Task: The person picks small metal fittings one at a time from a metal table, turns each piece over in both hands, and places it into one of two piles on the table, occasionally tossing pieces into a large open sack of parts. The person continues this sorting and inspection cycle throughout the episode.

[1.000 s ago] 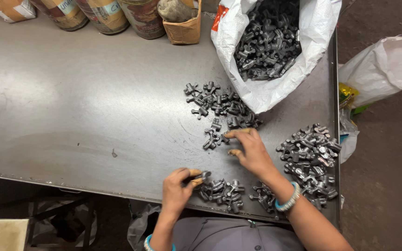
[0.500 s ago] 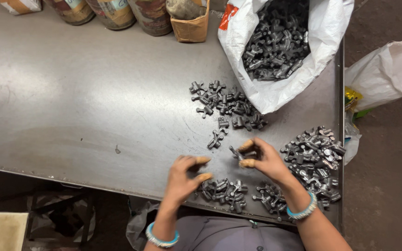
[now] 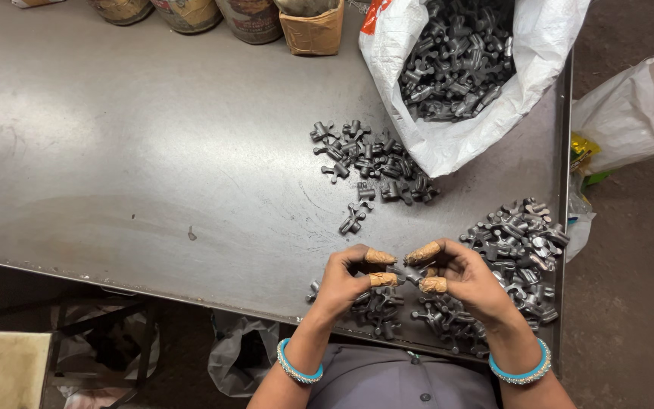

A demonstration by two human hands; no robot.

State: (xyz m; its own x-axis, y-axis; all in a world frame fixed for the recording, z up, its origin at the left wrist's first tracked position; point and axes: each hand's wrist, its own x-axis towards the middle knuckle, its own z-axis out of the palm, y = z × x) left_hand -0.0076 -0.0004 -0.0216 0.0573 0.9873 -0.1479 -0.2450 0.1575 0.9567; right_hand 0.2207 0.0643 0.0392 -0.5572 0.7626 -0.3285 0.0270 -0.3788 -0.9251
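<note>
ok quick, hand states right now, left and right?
Left hand: closed, fingertips pinching one small dark metal part.
Right hand: closed, pinching the same part from the other side.

Tan wrappings on several fingertips of the left hand and the right hand. Turquoise beaded bangle below the left hand, matching bangle below the right. Grey buttoned shirt between the forearms.
</note>
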